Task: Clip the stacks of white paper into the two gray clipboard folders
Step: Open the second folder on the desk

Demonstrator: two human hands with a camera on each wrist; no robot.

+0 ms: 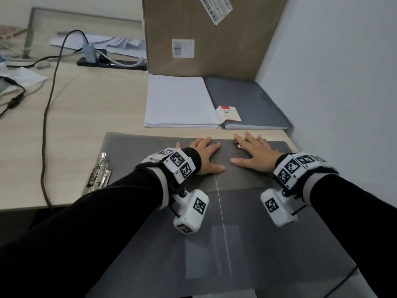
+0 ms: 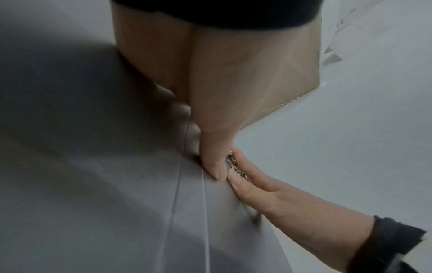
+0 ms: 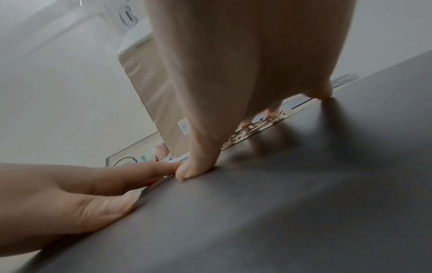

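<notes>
A light wooden desk carries everything. Standing at the back is a tall cardboard box. Nearest the person, an open gray folder is spread flat, its long axis running left to right along the front edge of the desk, with part of it hanging over that edge. Its metal clip lies at the far left end, pointing leftward. A crease line runs across the folder from the hands toward the person.

Behind it, a stack of white paper lies flat, its long axis running away from the person. Just to the right of the stack, and touching it, a second gray folder is laid closed with paper edges showing at its near side; a small red and white tag rests on its near left corner.

The left hand is laid flat on the open folder, fingers straight and spread, nothing grasped. The right hand is likewise pressed flat, fingers extended, beside a second metal clip at the far edge; in the left wrist view its fingers are seen lying against that clip. The two thumbs are nearly touching.

A black cable trails across the left of the desk.
</notes>
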